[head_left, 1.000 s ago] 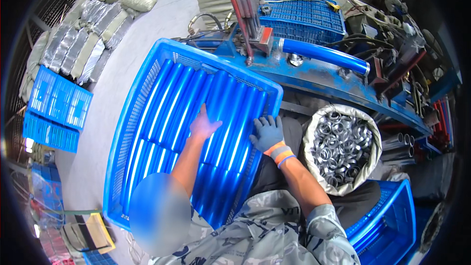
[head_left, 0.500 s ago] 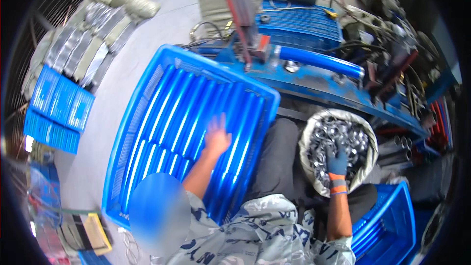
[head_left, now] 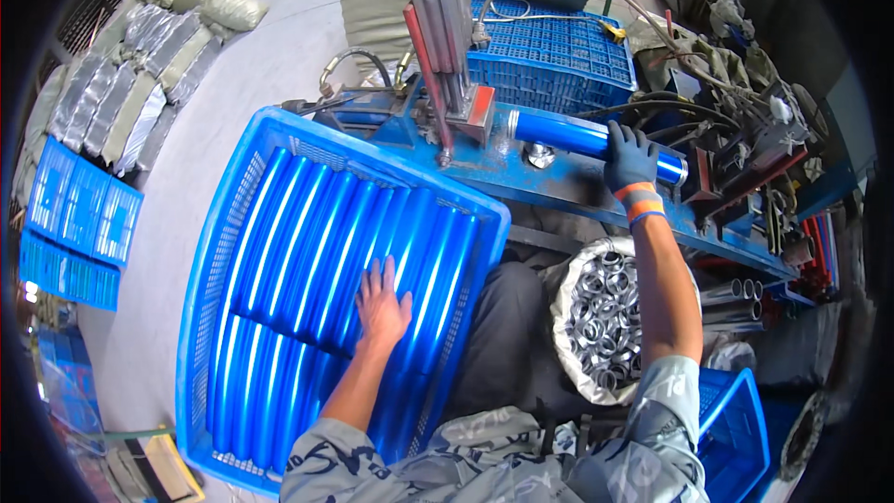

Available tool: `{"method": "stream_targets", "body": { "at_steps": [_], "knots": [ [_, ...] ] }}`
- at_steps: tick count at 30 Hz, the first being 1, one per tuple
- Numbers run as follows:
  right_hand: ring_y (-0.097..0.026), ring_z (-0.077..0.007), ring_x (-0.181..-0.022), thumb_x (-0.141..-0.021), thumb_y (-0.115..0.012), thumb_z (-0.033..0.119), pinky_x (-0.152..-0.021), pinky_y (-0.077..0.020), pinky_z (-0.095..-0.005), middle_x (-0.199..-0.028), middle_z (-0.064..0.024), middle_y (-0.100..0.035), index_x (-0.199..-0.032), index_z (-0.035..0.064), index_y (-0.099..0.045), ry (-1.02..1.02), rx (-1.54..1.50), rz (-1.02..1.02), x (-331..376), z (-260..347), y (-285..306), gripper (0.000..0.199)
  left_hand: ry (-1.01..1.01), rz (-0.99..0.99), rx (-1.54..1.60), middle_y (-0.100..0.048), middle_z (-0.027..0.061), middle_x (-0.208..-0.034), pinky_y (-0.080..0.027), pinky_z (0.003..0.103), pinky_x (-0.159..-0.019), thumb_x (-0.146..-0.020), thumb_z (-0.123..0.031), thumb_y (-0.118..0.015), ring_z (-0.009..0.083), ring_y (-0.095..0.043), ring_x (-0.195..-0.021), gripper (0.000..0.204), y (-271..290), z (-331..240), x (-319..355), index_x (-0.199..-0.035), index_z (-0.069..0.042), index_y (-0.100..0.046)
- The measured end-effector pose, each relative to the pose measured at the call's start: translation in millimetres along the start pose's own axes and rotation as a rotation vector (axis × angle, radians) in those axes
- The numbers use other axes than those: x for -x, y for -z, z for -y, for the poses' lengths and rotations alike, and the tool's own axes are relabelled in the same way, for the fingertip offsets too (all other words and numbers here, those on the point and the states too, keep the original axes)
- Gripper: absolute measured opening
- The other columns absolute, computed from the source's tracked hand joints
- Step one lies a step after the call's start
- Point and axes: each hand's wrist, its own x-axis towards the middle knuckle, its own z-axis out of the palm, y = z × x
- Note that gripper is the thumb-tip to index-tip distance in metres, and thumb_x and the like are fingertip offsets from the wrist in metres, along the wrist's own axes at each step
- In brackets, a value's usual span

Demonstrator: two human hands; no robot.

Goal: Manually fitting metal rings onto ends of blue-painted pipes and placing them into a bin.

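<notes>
The blue tube [head_left: 577, 138] lies across the blue machine bench [head_left: 559, 188], under the gloved right hand [head_left: 630, 156], which closes over it near its far end, arm stretched forward. It looks rigid, glossy and likely slippery, best gripped around the middle. The bare left hand [head_left: 382, 303] rests flat, fingers spread, on the blue tubes stacked in the blue crate [head_left: 223, 224].

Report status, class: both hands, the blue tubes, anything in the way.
Left hand bare, flat on blue tubes in blue crate. Right hand, gloved, shut on blue tube on machine. Sack of metal rings alongside; nothing blocking.
</notes>
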Motion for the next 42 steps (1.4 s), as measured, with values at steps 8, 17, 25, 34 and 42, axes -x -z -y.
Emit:
{"method": "stream_targets", "body": {
  "at_steps": [8, 17, 25, 34, 42],
  "knots": [
    [-0.064, -0.0343, -0.145, -0.093, -0.078, 0.014, -0.118, -0.0464, -0.0696, -0.151, -0.0062, -0.071, -0.159, 0.0281, -0.06, -0.019, -0.018, -0.023, -4, -10, -14, 0.07, 0.002, -0.044, -0.034, -0.035, 0.0235, -0.187, -0.041, 0.08, -0.126, -0.104, -0.032, -0.079, 0.0532, -0.034, -0.17, 0.097, -12, 12, -14, -0.185, -0.015, -0.029],
    [-0.075, -0.0178, -0.123, -0.097, -0.083, 0.005, -0.106, -0.0616, -0.0364, -0.142, -0.016, -0.077, -0.169, -0.0047, -0.053, -0.193, -1.284, -0.389, 186, -64, 179, 0.078, -0.302, -0.26, 0.091, -0.056, 0.0338, -0.17, -0.041, 0.062, -0.134, -0.091, -0.034, -0.09, 0.0538, -0.05, -0.16, 0.097, -50, 46, -29, -0.171, 0.004, -0.05],
    [-0.075, -0.0151, -0.116, -0.104, -0.085, 0.009, -0.101, -0.0614, -0.0323, -0.134, -0.0109, -0.079, -0.165, -0.0026, -0.058, -1.128, -0.803, -0.685, 584, -235, 326, 0.067, -0.524, -0.158, 0.628, -0.055, 0.0246, -0.173, -0.037, 0.048, -0.137, -0.105, -0.005, -0.077, 0.0378, -0.052, -0.161, 0.073, -2, -152, 26, -0.171, 0.004, -0.049],
    [-0.08, -0.0327, -0.121, -0.084, -0.097, 0.033, -0.106, -0.0626, -0.0459, -0.138, -0.0181, -0.08, -0.177, 0.0105, -0.048, -1.751, -0.304, -0.152, 1019, -191, 256, 0.107, -1.945, 0.901, 0.45, -0.062, 0.0246, -0.161, -0.049, 0.057, -0.126, -0.086, -0.025, -0.094, 0.0467, -0.057, -0.154, 0.072, -46, -488, 362, -0.15, -0.003, -0.069],
    [-0.077, -0.0455, -0.125, -0.087, -0.09, 0.05, -0.106, -0.0619, -0.0562, -0.134, -0.0241, -0.08, -0.174, 0.0057, -0.047, -1.506, -0.086, 0.097, 1022, -274, 157, 0.107, -2.325, 1.063, 0.03, -0.061, 0.0128, -0.166, -0.025, 0.075, -0.137, -0.088, -0.021, -0.088, 0.0362, -0.043, -0.168, 0.063, -163, -503, 545, -0.148, -0.011, -0.072]
  ]
}}
